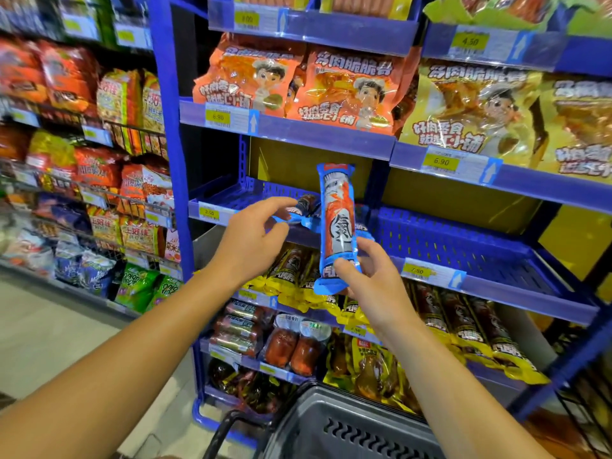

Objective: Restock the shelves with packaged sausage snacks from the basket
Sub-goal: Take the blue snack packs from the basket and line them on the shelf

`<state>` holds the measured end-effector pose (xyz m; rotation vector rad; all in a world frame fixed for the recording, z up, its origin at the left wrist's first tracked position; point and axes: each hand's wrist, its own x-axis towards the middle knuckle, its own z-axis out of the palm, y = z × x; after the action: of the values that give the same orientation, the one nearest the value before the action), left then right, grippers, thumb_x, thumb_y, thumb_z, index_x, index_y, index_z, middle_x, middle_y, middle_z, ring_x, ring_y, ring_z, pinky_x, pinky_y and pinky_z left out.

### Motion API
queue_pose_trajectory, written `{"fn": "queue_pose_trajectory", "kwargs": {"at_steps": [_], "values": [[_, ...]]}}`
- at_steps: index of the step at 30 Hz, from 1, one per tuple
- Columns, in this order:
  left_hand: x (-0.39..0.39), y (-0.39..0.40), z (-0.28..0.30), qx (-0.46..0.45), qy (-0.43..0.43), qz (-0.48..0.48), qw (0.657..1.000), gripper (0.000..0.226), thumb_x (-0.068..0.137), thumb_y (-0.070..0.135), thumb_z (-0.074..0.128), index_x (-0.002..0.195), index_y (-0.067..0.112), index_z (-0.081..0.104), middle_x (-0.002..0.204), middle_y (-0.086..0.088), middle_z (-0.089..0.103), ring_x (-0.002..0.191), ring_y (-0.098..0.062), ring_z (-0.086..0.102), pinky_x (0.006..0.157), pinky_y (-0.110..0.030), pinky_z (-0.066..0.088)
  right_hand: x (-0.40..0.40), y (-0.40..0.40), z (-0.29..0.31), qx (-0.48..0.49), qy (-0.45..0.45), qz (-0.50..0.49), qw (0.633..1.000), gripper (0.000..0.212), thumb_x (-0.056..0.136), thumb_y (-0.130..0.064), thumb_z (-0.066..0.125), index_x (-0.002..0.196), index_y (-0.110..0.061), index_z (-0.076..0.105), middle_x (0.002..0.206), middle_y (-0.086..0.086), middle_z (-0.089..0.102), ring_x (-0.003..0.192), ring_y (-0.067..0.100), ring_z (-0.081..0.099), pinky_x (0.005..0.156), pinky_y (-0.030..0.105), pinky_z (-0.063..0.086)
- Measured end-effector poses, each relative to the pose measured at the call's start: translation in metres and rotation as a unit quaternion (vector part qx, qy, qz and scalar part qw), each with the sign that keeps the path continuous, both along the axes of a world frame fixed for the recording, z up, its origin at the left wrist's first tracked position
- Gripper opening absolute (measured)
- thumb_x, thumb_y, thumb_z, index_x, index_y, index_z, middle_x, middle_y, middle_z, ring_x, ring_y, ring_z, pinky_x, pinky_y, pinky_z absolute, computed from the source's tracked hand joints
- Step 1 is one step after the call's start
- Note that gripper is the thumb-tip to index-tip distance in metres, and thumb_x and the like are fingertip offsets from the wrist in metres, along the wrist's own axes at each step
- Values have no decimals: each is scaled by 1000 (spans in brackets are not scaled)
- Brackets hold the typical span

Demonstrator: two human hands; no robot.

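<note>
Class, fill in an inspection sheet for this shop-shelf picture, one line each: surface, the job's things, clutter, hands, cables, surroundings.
Surface: blue perforated shelf tray, mostly bare, with a 2.50 price tag on its front edge.
Job's things: blue-wrapped sausage pack held upright in front of the shelf; second blue pack lying at the tray's front edge; grey basket below, contents not visible.
Clutter: nothing seen.
Hands: right hand grips the upright pack's lower end; left hand reaches toward the lying pack, fingers loosely curled, contact unclear.
Cables: nothing seen.
Surroundings: orange snack bags on the shelf above; yellow-wrapped sausages below; crisp packets on left racks.
</note>
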<state>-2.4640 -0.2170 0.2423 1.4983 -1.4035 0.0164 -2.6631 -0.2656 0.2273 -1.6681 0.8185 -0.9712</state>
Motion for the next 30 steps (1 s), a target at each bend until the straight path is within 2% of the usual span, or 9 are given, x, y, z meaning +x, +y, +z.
{"fn": "queue_pose_trajectory", "kwargs": {"at_steps": [2,4,7,11,13,16,18,24,30], "values": [[-11,9,-1,48,105,-84,990,40,97,11,50,131,32,54,120,4,63,94,-14,62,82,-32,52,11,9,-4,-47,10,23,999,39,93,-18,65,126,-36,52,116,-6,69,95,2,68,77,22,53],[-17,15,-3,73,230,-161,957,41,100,10,46,132,35,50,129,0,60,91,-14,64,69,-31,52,21,19,-8,-96,35,52,993,54,92,-22,67,141,-34,47,121,-13,67,105,1,65,89,28,53],[-16,24,-3,60,322,-174,928,44,99,8,50,135,32,48,127,6,62,93,-12,69,64,-26,55,30,27,-12,-157,95,81,980,71,93,-32,65,152,-42,29,135,-19,58,120,0,56,97,26,47],[2,26,-6,40,294,-133,946,59,89,3,63,140,27,47,126,4,63,115,-10,61,79,-25,56,36,23,-9,-258,223,107,934,79,91,-51,59,156,-41,16,156,-17,30,143,5,20,113,26,23],[12,21,-4,32,287,-109,951,61,85,-1,66,139,22,49,124,-1,64,117,-7,59,91,-29,55,38,13,-4,-320,250,89,909,77,85,-63,49,154,-36,27,153,-11,36,142,11,23,116,30,22],[31,8,4,44,217,-33,975,58,81,10,74,134,24,54,116,7,64,104,7,60,89,-30,54,35,-16,4,-389,248,-28,887,68,85,-59,43,141,-21,52,139,-1,55,132,24,44,114,39,30],[45,-3,8,76,146,20,986,55,77,20,77,129,25,58,116,5,64,101,-6,63,87,-36,53,28,-38,8,-406,254,-100,872,63,86,-53,45,134,-15,59,131,4,62,126,29,50,111,42,33],[72,-39,11,115,48,129,984,46,80,29,75,123,17,64,117,-4,67,109,-21,61,88,-30,45,9,-70,2,-392,331,-145,846,60,88,-46,51,137,-14,57,136,6,59,129,28,47,113,42,33],[77,-77,34,191,-3,191,963,42,78,36,73,112,13,66,103,-10,68,97,-32,63,80,-38,53,18,-76,-4,-361,312,-141,867,56,94,-40,59,143,-15,51,144,3,51,135,24,37,115,39,28]]}}
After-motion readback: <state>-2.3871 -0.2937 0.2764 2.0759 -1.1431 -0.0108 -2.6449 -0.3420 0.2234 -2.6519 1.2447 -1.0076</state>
